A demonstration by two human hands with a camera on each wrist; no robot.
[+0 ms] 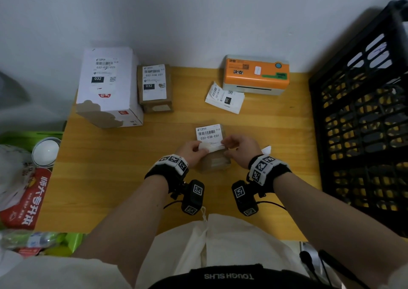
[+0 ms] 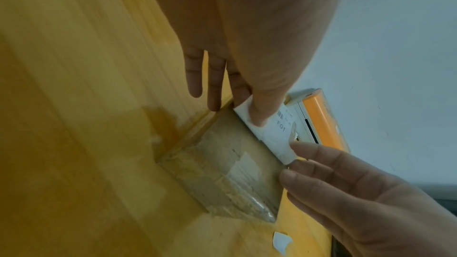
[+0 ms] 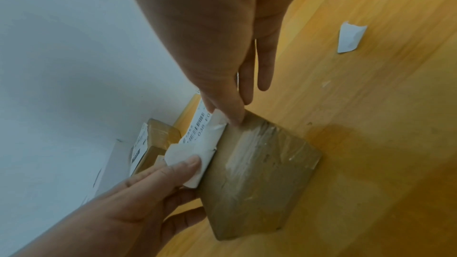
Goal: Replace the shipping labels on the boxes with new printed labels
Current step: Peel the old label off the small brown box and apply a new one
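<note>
Head view: left hand (image 1: 191, 151) and right hand (image 1: 237, 148) pinch the label's (image 1: 208, 133) near edge over the brown box (image 1: 215, 164); bare table (image 1: 123, 167) surrounds the box.

The head view looks steeply down from above the person's lap onto a wooden table (image 1: 123, 178), facing the wall behind it and taking in the whole tabletop from well back. The left wrist view sits close behind the left hand (image 2: 242, 50), low over the table, facing along the fingers toward the orange printer (image 2: 321, 118). The right wrist view sits equally close behind the right hand (image 3: 222, 46), facing toward the boxes at the wall. All three views share the small brown box (image 1: 215, 165) and its label (image 1: 208, 133).
</note>
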